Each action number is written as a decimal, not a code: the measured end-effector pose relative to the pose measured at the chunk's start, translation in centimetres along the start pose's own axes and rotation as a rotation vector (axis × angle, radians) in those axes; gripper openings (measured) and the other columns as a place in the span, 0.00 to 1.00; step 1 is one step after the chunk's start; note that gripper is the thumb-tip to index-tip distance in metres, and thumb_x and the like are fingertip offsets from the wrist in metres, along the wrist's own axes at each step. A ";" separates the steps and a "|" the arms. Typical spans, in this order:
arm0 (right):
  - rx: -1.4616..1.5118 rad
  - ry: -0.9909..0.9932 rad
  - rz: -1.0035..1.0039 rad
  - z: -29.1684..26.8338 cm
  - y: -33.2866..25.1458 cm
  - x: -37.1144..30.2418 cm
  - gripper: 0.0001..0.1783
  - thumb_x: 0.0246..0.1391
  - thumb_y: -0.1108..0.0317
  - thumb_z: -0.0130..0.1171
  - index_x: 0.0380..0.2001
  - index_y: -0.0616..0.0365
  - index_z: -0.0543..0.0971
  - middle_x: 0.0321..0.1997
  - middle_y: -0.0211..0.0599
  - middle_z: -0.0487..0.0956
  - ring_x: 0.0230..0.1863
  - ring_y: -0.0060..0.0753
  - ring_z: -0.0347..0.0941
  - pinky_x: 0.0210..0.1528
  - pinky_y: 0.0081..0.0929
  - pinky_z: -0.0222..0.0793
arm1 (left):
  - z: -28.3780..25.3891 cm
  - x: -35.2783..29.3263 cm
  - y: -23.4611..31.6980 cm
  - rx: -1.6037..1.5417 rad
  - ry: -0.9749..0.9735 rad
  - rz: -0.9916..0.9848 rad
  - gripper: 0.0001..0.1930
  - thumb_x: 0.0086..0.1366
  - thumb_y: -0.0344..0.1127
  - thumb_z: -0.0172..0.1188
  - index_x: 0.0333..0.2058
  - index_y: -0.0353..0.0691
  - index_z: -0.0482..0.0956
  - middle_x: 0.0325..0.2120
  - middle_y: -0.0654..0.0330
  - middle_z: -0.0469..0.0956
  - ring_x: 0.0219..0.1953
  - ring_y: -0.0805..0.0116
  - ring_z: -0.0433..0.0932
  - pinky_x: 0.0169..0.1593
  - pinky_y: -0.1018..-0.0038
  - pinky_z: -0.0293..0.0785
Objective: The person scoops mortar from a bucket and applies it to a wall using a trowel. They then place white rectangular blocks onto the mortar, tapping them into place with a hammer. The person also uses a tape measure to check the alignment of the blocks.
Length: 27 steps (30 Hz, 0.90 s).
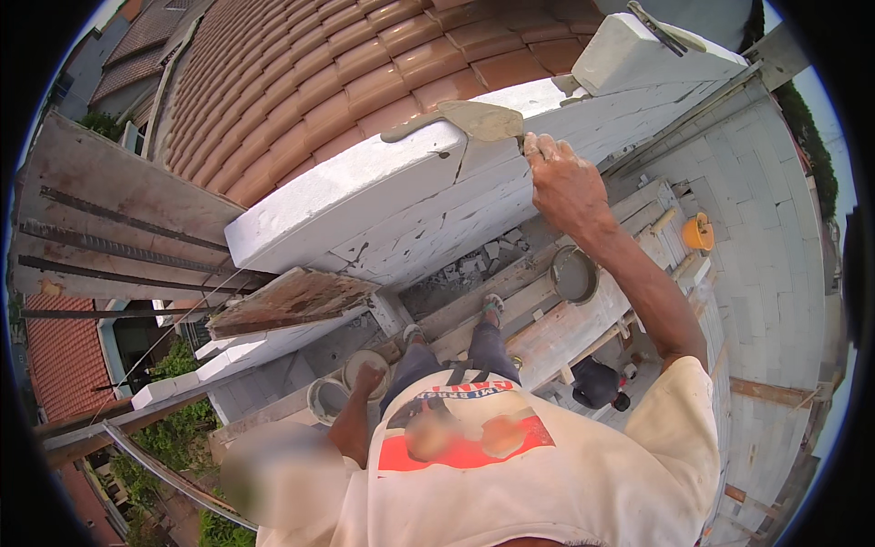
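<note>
At the upper centre of the frame the right hand, dusted with pale mortar, has its fingers curled tight around the handle of one trowel, whose grey, mortar-smeared blade lies flat on top of the white block wall. One loose white block sits on the wall at the upper right, with a dark tool lying across it. The left hand hangs low at the lower centre, just above two round buckets that stand side by side; whether its fingers grip anything I cannot tell. One more round tub rests on the plank scaffold right of centre, and one small orange container sits at the right. Both shoes stand on the planks below the wall. A terracotta tiled roof fills the upper left, and one mortar-caked board lies left of centre.
</note>
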State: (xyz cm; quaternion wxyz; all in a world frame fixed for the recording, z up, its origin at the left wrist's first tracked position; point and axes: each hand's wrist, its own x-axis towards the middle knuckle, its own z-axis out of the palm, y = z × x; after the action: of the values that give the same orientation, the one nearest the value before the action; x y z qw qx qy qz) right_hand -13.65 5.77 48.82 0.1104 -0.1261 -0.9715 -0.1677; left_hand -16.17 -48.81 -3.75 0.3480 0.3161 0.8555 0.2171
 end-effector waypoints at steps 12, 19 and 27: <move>0.153 -0.241 0.022 0.7 -1.0 3.3 0.15 0.57 0.74 0.55 0.45 0.73 0.78 0.49 0.54 0.80 0.49 0.51 0.83 0.45 0.43 0.84 | 2.8 -1.3 -0.1 0.005 -0.044 0.151 0.21 0.68 0.48 0.57 0.30 0.34 0.84 0.29 0.38 0.81 0.39 0.36 0.81 0.48 0.46 0.73; 0.556 0.124 0.230 3.7 -2.9 1.5 0.22 0.58 0.74 0.57 0.57 0.62 0.78 0.45 0.48 0.78 0.46 0.52 0.81 0.45 0.43 0.83 | -3.5 2.5 10.1 -0.134 -0.108 0.019 0.21 0.64 0.50 0.62 0.36 0.33 0.85 0.33 0.39 0.83 0.39 0.45 0.83 0.46 0.53 0.75; 0.391 0.328 0.502 14.0 3.1 -2.1 0.23 0.54 0.78 0.62 0.55 0.63 0.80 0.48 0.46 0.77 0.47 0.50 0.78 0.47 0.39 0.81 | -4.5 5.2 13.8 -0.137 -0.053 0.049 0.24 0.64 0.50 0.61 0.41 0.29 0.84 0.36 0.39 0.84 0.42 0.47 0.84 0.48 0.56 0.75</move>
State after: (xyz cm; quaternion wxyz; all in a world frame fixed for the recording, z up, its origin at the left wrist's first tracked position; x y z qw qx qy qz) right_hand -13.19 13.12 36.32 0.3247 -0.3090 -0.8932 0.0354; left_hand -16.97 -36.16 4.98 0.3857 0.3179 0.8213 0.2750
